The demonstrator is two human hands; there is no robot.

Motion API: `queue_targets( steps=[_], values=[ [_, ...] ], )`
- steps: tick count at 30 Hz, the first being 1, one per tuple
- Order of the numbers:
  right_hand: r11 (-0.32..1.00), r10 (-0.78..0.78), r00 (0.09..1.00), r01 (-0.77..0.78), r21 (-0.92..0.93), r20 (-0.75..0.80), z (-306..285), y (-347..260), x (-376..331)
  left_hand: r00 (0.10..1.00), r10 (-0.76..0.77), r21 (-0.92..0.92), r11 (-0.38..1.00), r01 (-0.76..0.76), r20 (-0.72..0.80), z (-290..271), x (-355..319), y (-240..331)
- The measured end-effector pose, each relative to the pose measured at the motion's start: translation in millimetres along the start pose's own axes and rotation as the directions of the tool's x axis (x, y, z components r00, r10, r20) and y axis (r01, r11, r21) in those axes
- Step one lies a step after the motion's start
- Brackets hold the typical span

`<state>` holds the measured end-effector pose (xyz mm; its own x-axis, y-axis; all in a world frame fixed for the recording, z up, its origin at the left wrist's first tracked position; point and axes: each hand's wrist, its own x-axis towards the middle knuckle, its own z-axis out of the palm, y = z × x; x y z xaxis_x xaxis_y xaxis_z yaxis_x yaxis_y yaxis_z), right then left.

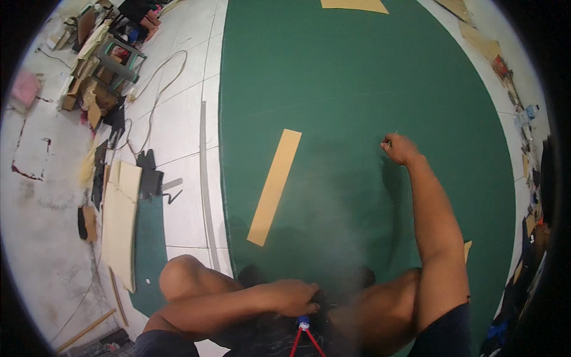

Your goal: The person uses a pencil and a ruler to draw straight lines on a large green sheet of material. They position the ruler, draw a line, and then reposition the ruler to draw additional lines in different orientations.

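The right grip is pinched on a thin pale thing, too small to identify, over a green sheet. Left of it, ahead of the left grip, lies a tan strip. Whether the left grip is clamped, I cannot tell.

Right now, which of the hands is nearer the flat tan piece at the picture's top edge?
The right hand, over the flat green sheet, short of the tan piece; the left hand is much farther back.
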<state>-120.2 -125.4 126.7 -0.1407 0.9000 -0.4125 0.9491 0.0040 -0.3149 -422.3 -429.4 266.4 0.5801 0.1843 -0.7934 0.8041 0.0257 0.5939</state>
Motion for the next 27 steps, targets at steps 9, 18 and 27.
queue_targets(
  steps=[9, 18, 27],
  values=[
    [0.998, -0.035, 0.996, 0.040, -0.050, 0.085, 3.9, -33.9, -2.0, 0.868, 0.097, 0.166, 0.986, -0.017, -0.488, -104.9, -78.2, 3.7],
    [0.956, -0.259, 0.958, 0.273, -0.113, 0.123, 35.5, -49.3, 7.3, 0.561, -0.293, 0.200, 0.727, 0.657, -0.774, -190.5, -100.2, -214.5],
    [0.848, -0.338, 0.915, 0.398, -0.349, 0.222, 29.0, -110.2, -31.5, 0.680, -0.337, 0.160, 0.815, 0.557, -0.652, -144.9, -69.1, -335.3]
  ],
)
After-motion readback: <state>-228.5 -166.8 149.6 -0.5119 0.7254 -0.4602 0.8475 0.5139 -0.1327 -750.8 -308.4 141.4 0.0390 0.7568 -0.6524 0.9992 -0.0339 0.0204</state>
